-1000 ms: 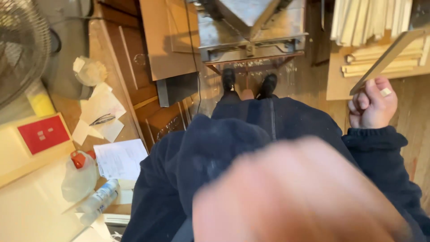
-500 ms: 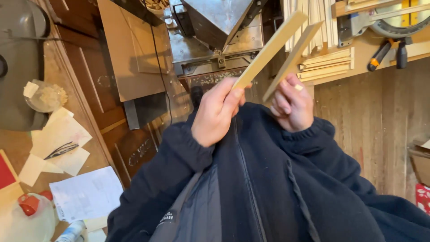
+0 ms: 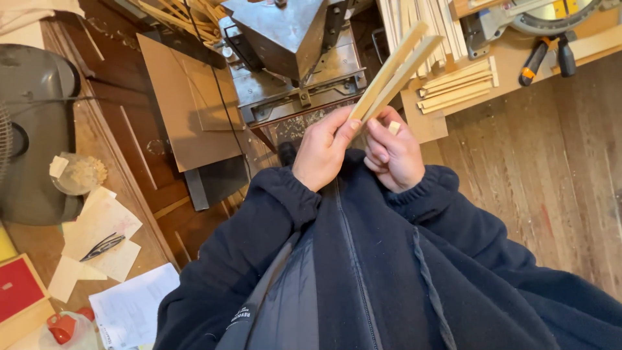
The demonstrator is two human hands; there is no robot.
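Wood plank floor [image 3: 538,168] below, grey metal machine [image 3: 291,45] ahead. Both my hands at chest, close together: left hand [image 3: 321,152] and right hand [image 3: 392,155] pinch two long pale wooden strips [image 3: 395,71] by lower ends, angled up-right.

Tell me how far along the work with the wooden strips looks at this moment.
Done: cut strips lie stacked on the bench beside the saw. In hand: the left hand and right hand hold two pale wooden strips together at their lower ends, over the grey metal machine. Left: both strips are off any surface, not set in the machine or on the stack.
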